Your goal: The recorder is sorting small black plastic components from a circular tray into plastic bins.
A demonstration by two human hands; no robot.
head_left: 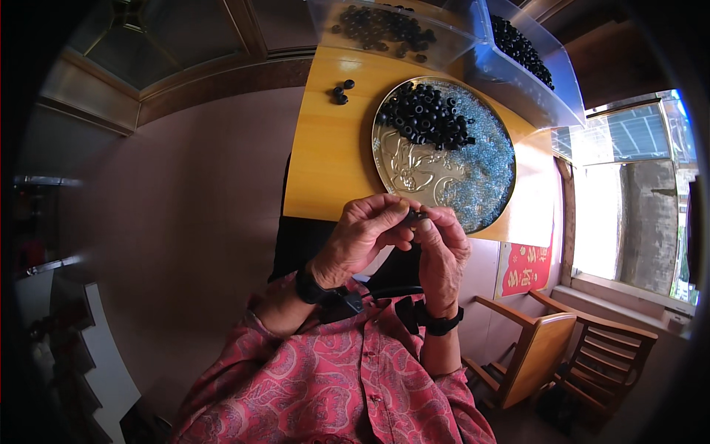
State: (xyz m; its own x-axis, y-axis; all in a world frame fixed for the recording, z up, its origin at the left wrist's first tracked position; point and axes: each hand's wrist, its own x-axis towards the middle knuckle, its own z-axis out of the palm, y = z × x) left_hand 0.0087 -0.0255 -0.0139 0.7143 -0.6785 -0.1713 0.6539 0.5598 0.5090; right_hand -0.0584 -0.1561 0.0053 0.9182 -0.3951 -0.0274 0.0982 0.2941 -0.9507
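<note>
In the head view, the left hand (364,238) and right hand (442,248) meet just below the edge of the yellow surface (325,148), fingers of both pinched shut on one small black ring (414,217), near the round metal tray (414,170) heaped with black rings (429,115) and bluish beads (484,166).

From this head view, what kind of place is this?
Likely a home room used for small piecework: a wooden table with a metal tray of black rings, wooden armchairs and a window.
</note>
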